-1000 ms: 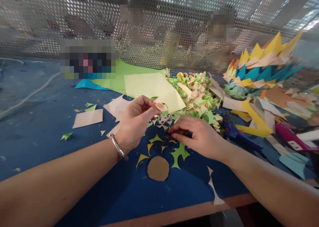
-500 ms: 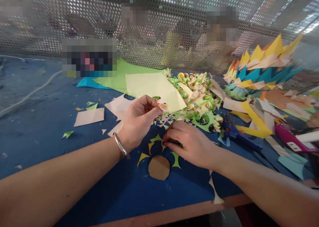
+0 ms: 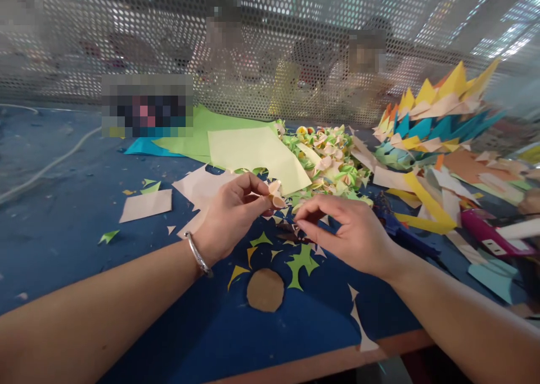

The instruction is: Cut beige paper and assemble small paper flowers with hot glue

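A small folded peach paper piece (image 3: 275, 194) is pinched between thumb and fingertips of the left hand (image 3: 230, 215), raised above the blue counter (image 3: 63, 232); the right hand (image 3: 352, 232) is held just beside it, thumb and forefinger drawn together, whether on anything cannot be told; below lie a green star cut-out (image 3: 301, 263) and a brown paper disc (image 3: 265, 289); a heap of paper flowers (image 3: 333, 159) sits behind.

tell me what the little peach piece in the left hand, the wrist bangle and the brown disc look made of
Little peach piece, pinched by the left hand: thin matte paper, folded with creased edges. Bangle: probably polished metal, silvery with bright glints. Brown disc: likely matte card or kraft paper, lying flat with roughly cut edges.
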Action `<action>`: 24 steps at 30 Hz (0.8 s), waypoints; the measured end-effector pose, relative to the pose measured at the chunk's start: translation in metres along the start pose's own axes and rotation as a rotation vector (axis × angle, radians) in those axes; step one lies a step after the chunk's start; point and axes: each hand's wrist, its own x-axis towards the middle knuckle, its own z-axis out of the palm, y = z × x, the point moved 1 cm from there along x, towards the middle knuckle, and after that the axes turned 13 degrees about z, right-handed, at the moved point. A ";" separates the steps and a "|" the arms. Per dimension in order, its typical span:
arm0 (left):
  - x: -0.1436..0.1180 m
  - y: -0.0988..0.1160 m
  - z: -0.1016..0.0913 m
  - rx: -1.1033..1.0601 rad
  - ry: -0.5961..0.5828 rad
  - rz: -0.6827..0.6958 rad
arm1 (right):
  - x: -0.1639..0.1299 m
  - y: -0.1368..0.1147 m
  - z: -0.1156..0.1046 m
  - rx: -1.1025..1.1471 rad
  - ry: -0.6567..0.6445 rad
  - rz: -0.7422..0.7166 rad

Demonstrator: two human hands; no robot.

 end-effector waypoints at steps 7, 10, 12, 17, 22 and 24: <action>-0.005 0.001 0.002 -0.001 -0.089 -0.021 | 0.000 0.003 -0.005 0.066 0.090 0.045; -0.005 0.002 0.003 -0.010 -0.114 -0.033 | 0.000 0.003 -0.005 0.070 0.125 0.061; -0.006 0.003 0.004 -0.011 -0.130 -0.032 | 0.000 0.002 -0.005 0.082 0.152 0.068; -0.006 0.005 0.007 0.007 -0.159 -0.045 | 0.001 0.002 -0.005 0.115 0.209 0.076; -0.009 0.011 0.011 0.014 -0.169 -0.060 | 0.001 0.002 -0.004 0.076 0.263 0.046; -0.011 0.012 0.012 0.016 -0.168 -0.064 | 0.000 0.002 -0.002 0.062 0.285 0.028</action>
